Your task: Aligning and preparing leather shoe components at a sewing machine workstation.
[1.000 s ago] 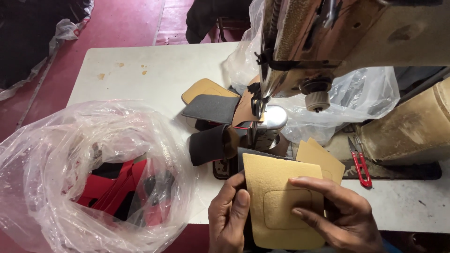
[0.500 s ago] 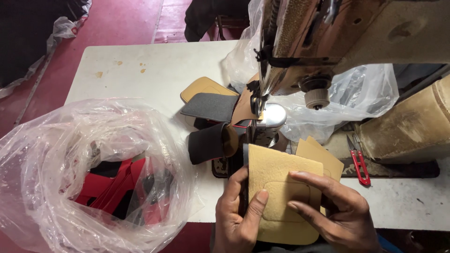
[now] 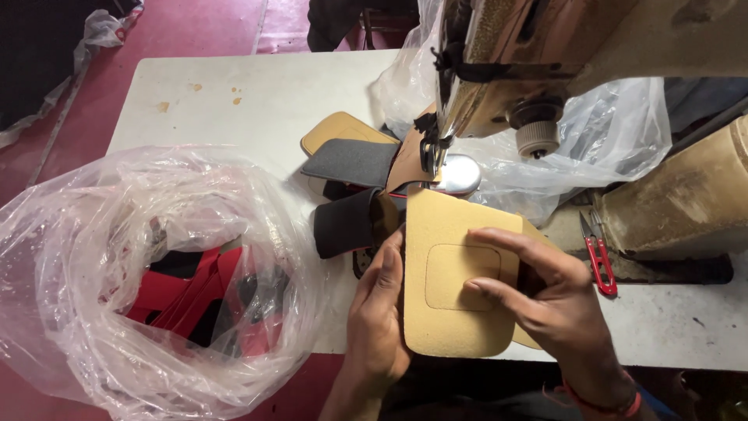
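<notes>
My left hand (image 3: 379, 312) pinches the left edge of the tan rounded leather panel (image 3: 452, 281); my right hand (image 3: 545, 300) lies spread on top, fingertips pressing its stitched rectangle; the panel's top edge sits just before the sewing machine's presser foot (image 3: 430, 160); best fed flat and square, fingers clear of the needle.

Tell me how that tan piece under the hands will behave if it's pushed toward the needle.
The tan piece looks fairly stiff: it lies flat and overhangs the table edge without drooping. It is probably light, being a thin sheet. With the left hand at its edge and the right hand pressing on top, it should slide rather than buckle.
</notes>
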